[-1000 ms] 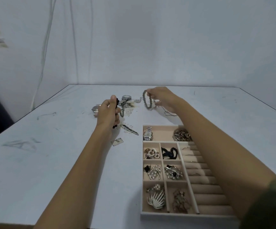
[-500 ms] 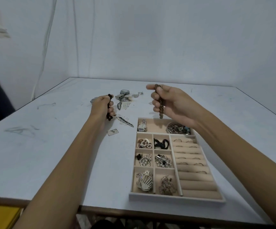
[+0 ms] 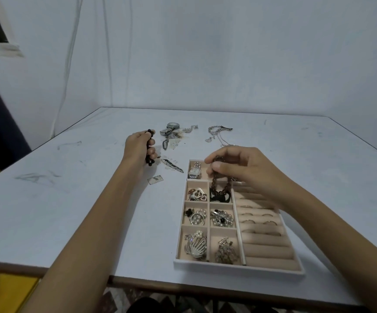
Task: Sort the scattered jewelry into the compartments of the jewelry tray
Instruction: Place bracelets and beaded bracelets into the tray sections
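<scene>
Counter (image 3: 70, 211): pale, wide, with bare surface left and right of the work. Room to swing either arm outward.

Tray (image 3: 239, 268): sits right of centre, front rim close to the counter's near edge. Judgement: a nudge toward the body risks tipping it off. Small compartments mostly filled; ring rolls on its right side lie under the right forearm.

Right hand (image 3: 246, 170): over the tray's far end, thumb and fingers pinched on a brown bracelet (image 3: 220, 188). Loop hangs free, its low end over the divider between the long top compartment and the one below, which holds a black piece. Cannot tell which it is meant for. Held by the top, likely so it drops in a heap and does not trail over a wall.

Left hand (image 3: 138, 147): left of the tray, fingers curled round a black bracelet (image 3: 149, 159), beads showing above and below the fist. Probably parked, next in turn.

Watch (image 3: 195, 170): at the left end of the top compartment, with open floor beside it.

Loose pile (image 3: 171, 132) and chain (image 3: 217, 132): beyond the tray, well apart from all edges, not yet sorted.
</scene>
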### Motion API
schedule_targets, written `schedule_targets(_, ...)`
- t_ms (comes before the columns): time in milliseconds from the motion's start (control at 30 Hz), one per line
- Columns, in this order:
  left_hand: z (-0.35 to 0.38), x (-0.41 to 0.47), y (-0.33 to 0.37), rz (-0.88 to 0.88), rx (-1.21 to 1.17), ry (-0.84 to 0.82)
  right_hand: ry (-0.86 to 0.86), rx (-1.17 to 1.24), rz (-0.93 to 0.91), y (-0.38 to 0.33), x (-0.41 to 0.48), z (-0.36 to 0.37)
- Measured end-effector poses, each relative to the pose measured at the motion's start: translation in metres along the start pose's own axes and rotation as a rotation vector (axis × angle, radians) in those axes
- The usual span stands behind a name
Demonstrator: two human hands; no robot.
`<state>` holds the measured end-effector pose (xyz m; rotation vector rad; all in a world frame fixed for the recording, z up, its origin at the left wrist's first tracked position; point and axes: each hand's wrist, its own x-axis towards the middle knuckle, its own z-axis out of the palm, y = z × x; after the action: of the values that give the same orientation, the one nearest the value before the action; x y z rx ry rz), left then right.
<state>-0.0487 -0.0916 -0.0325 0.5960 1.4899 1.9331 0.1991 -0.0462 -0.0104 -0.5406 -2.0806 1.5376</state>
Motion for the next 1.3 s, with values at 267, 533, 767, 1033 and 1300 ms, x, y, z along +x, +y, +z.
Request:
schedule_targets(267, 0.000, -0.002, 0.000, 0.000, 0.022, -0.014, 0.024, -0.277, -0.052, -0.014, -0.005, -0.015)
schedule_targets(533, 0.000, -0.003, 0.000, 0.000, 0.043, -0.026, 0.009, -0.352, -0.058, -0.021, -0.009, -0.025)
schedule_targets(767, 0.000, -0.002, 0.000, -0.004, 0.064, -0.029, -0.062, -0.391, -0.075, -0.019, -0.007, -0.014)
schedule_targets(1033, 0.001, -0.005, 0.001, -0.016, 0.074, -0.051, -0.113, -0.501, -0.106, -0.012, -0.004, -0.006)
schedule_targets(1300, 0.002, -0.007, 0.002, -0.022, 0.092, -0.059, -0.130, -0.565, -0.112, -0.003, 0.001, -0.002)
